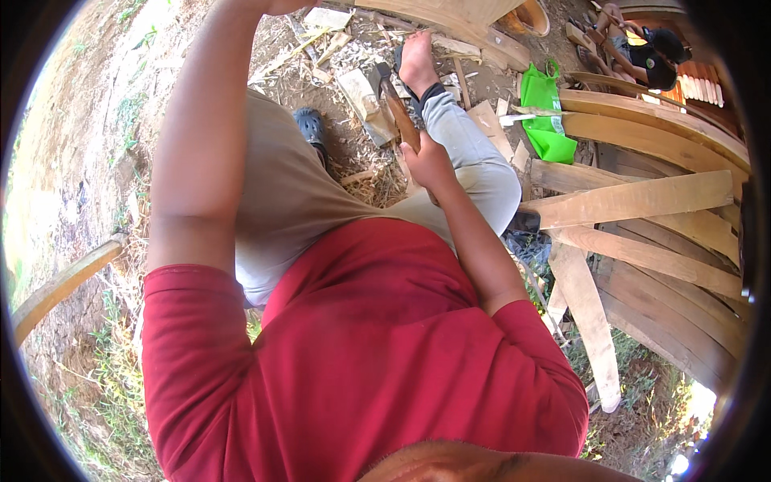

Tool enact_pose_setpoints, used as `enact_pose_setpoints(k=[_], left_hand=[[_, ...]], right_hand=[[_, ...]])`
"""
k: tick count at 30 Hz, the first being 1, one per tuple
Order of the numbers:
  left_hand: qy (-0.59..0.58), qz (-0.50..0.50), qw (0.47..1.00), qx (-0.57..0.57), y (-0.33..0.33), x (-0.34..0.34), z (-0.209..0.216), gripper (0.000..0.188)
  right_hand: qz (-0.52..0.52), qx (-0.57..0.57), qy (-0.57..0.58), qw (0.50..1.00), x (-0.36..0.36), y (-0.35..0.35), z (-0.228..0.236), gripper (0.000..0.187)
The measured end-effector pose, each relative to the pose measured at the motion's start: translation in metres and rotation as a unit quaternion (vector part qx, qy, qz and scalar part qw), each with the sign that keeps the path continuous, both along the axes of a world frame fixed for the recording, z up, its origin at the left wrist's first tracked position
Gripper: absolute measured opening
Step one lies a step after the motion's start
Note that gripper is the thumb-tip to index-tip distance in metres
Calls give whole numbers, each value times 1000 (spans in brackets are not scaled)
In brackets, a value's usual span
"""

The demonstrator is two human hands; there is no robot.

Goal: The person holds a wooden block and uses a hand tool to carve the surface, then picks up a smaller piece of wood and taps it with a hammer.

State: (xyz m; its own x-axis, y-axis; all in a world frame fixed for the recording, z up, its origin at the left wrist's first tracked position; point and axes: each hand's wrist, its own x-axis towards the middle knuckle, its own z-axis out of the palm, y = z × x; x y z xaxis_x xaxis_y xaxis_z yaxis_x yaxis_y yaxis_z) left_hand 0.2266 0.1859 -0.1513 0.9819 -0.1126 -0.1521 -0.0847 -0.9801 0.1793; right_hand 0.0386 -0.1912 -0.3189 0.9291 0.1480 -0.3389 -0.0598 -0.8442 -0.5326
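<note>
My right hand (428, 165) is wrapped round the wooden handle of a tool with a dark metal head (379, 78). Whether it is a hammer or a hatchet, I cannot tell. The head rests over or just above a squared wood block (359, 90) on the ground, near my bare foot (418, 60). My left arm reaches up to the top edge, where only part of my left hand (285, 5) shows and its fingers are cut off. Close to that hand are pale wood pieces (328, 19) and a large curved plank (438, 16).
Wood chips cover the ground ahead, with a dark clog (309, 124) among them. To the right lie a green bag (542, 112) and stacked curved planks (642, 197). Another person (654, 60) sits at the far right. A wooden bar (68, 281) stands out at left.
</note>
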Motion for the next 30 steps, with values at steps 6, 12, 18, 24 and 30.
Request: enact_pose_setpoints(k=[6,12,18,24,30], left_hand=[[32,-7,999,23,-6,-6,12,59],[59,-39,997,35,-7,-3,19,53],[43,-48,997,37,-3,-1,11,53],[43,-46,997,46,-7,-2,13,55],[51,-43,997,45,-10,-3,16,54]], right_hand=[[28,-50,1,998,3,4,5,40],[12,-64,-36,997,6,7,9,39],[34,-61,-13,997,-1,9,9,39],[17,-38,-25,999,-3,5,0,39],[-1,-25,-36,999,-8,4,1,39]])
